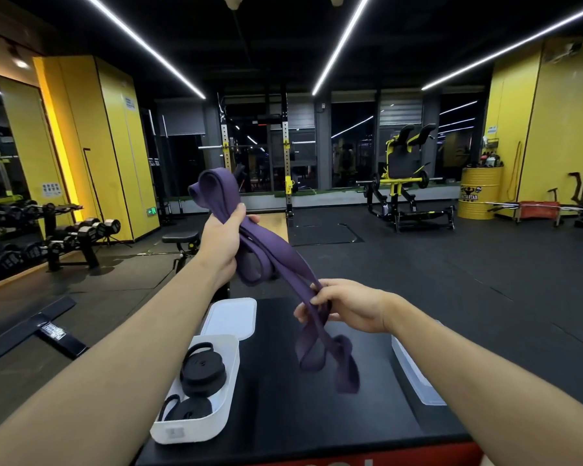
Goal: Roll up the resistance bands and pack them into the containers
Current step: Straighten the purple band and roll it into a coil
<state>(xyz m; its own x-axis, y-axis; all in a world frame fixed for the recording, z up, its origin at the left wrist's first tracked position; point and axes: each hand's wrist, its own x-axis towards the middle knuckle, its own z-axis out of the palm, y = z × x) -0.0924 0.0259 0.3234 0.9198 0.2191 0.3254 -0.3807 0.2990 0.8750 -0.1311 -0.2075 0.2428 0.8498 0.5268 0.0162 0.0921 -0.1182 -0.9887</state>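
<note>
Purple resistance band [273, 257] held in the air, two black bands already packed.

The long flat band hangs doubled in several strands: my left hand [223, 243] grips it high, a loop standing above my fist, and my right hand [347, 304] pinches the strands lower down, the loose end dangling twisted below. Under my left arm the open white container [196, 428] holds two rolled black bands [202, 369], one behind the other, its lid [229, 317] lying flat just beyond. At right, partly hidden by my forearm, lies what seems to be a second container [414, 375].
</note>
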